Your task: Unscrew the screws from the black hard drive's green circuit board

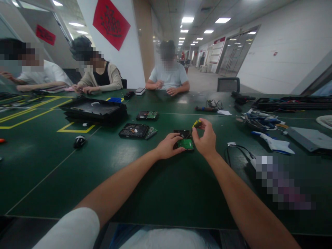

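Observation:
A black hard drive [183, 134] with a green circuit board [186, 144] lies on the dark green table [103, 162] in front of me. My left hand [169, 145] rests on the drive's left side and holds it down. My right hand [204, 138] grips a small yellow-handled screwdriver [196, 123], its tip pointing down at the drive.
Two more hard drives [135, 130] [147, 115] and a black tray [93, 110] lie further back. A black mouse [79, 140] sits at the left. Cables [240, 149], a white and blue tool [273, 142] and a tangle of wires [258, 118] lie at the right. Three people sit at the far side.

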The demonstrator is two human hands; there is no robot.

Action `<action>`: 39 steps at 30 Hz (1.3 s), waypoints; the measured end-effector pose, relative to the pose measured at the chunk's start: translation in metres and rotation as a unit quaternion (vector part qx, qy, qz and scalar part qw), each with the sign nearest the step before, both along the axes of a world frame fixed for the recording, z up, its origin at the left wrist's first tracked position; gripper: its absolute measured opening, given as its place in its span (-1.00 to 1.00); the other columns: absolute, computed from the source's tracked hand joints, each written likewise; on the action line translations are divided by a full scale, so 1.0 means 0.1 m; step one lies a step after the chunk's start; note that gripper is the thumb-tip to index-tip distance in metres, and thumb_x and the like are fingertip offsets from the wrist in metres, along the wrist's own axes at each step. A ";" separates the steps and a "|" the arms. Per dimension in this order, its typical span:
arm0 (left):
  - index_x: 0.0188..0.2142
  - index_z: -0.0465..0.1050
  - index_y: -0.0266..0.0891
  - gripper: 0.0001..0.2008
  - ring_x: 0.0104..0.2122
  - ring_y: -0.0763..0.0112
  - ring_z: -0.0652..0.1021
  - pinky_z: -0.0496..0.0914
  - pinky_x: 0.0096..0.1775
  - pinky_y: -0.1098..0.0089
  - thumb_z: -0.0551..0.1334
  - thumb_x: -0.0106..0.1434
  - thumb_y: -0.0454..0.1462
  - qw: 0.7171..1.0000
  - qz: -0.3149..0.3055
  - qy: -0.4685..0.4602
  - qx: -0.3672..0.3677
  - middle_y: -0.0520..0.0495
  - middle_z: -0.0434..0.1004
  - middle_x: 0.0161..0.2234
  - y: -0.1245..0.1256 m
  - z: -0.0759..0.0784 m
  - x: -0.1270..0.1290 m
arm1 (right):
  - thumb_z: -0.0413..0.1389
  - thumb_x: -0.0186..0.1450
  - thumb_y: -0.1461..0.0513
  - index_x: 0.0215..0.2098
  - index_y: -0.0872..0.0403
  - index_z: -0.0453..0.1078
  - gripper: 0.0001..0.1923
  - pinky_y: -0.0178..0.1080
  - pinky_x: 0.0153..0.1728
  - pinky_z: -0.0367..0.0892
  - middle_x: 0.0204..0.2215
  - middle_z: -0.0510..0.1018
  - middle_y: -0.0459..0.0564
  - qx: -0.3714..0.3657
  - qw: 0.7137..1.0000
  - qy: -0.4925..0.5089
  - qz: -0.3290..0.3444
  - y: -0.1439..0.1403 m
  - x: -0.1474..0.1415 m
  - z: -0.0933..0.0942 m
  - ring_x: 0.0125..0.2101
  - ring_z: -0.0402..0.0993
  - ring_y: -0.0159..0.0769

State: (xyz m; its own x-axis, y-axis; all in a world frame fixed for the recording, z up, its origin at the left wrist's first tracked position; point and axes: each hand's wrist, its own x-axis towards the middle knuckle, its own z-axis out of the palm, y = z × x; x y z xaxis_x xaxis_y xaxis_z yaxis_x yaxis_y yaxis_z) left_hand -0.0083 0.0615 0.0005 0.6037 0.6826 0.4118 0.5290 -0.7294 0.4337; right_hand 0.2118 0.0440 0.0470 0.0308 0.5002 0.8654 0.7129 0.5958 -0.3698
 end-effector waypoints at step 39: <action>0.22 0.39 -0.16 -0.39 0.29 -0.02 0.35 0.32 0.29 -0.05 0.30 0.30 0.08 1.000 0.000 0.004 -0.002 -0.28 0.36 0.24 -0.01 0.01 0.00 | 0.17 0.39 0.08 0.23 0.03 0.20 -0.49 -0.02 -0.16 0.61 -0.04 0.57 0.14 -0.026 0.999 0.033 0.013 0.02 0.00 -0.03 -0.20 0.61 -0.14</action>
